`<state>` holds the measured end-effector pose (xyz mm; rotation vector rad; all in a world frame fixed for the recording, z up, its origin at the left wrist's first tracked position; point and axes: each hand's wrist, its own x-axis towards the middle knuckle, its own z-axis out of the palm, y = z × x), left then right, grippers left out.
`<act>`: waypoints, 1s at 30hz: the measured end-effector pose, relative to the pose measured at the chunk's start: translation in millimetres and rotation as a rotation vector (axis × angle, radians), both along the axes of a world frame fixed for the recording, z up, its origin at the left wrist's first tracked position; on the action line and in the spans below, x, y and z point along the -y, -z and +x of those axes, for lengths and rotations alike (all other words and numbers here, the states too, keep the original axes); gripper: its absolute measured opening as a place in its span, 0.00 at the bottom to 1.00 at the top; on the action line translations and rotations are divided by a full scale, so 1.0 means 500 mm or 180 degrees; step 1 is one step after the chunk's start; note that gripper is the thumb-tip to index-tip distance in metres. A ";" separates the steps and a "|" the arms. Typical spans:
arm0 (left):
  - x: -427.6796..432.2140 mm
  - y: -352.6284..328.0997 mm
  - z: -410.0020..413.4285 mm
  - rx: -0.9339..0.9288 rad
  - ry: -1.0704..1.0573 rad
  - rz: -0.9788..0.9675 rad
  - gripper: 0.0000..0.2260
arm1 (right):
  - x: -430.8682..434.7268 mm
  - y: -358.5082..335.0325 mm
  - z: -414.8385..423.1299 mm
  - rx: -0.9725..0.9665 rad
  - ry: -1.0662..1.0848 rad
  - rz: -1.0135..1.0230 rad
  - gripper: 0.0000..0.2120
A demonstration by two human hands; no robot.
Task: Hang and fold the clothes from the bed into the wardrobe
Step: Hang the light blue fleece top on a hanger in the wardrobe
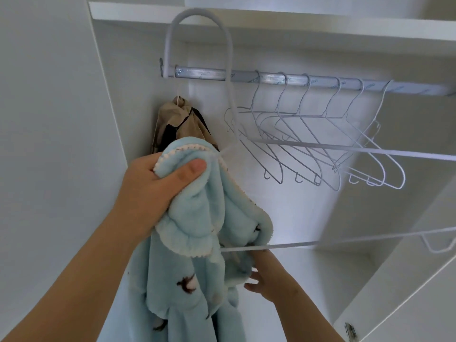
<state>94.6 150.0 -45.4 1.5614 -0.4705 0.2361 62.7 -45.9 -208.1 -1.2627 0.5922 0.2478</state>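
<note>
Fleece garment (187,280) on hanger (199,11), collar clamped in left hand (153,183) for hooking onto 12 o'clock rail (271,79); right hand (269,280) grip indiscernible.

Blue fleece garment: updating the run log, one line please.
left hand grips blue fleece garment on white hanger; right hand touching lower fleece; hook near rail

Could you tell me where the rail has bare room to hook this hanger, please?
The rail is bare between the beige garment at its left end and the first of the empty hangers. Rightward from there six hangers crowd it; a short bare stretch shows at the picture's right edge.
</note>
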 end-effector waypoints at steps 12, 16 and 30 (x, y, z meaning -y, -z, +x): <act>-0.039 0.035 0.036 0.0107 -0.0218 0.0433 0.10 | 0.077 -0.007 -0.020 0.0229 0.0375 0.0796 0.19; -0.068 0.060 0.049 0.0073 -0.0303 0.0978 0.04 | 0.131 -0.042 -0.044 0.0518 0.0571 0.1022 0.18; -0.057 0.119 0.049 0.0096 -0.0108 0.1479 0.10 | 0.150 -0.066 -0.092 0.0622 0.0458 0.1095 0.27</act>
